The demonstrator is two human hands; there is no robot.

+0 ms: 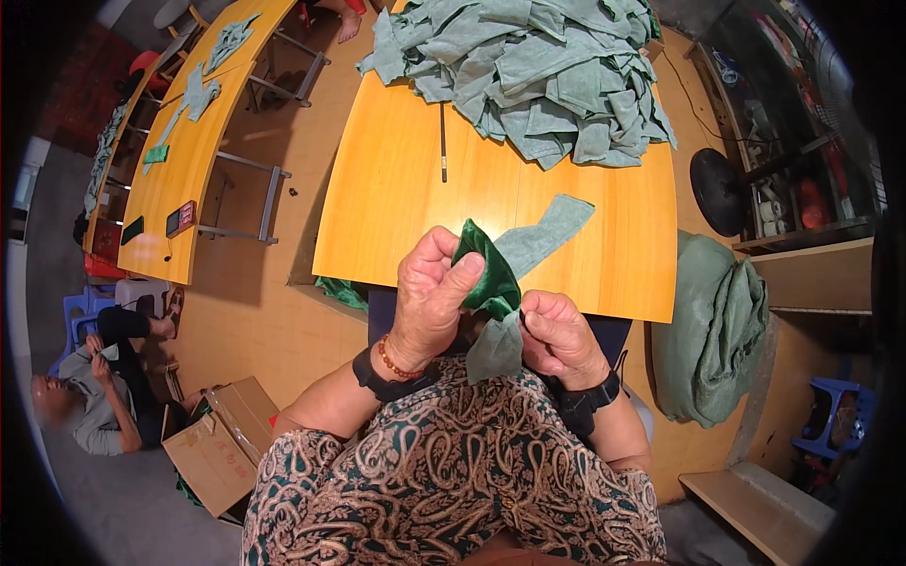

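Note:
Near the front edge of the table, my left hand point(422, 294) pinches a shiny dark green piece of fabric point(493, 274) between thumb and fingers. My right hand point(563, 338) has its fingers closed on the lower right edge of that fabric, where a pale grey-green part point(495, 352) hangs down. Whether the two colours are sides of one piece I cannot tell. Behind my hands a pale green fabric strip point(559, 228) lies on the wooden table point(396, 193), its near end hidden by the dark green fabric. Farther back rises a big heap of similar pale green fabric pieces point(547, 80).
A thin dark stick point(444, 146) lies before the heap. On the right stand a large green fabric bundle point(710, 330) and a black fan point(717, 191). At left are a long table point(222, 90), a cardboard box point(217, 443) and a seated person point(99, 401) holding a small cloth.

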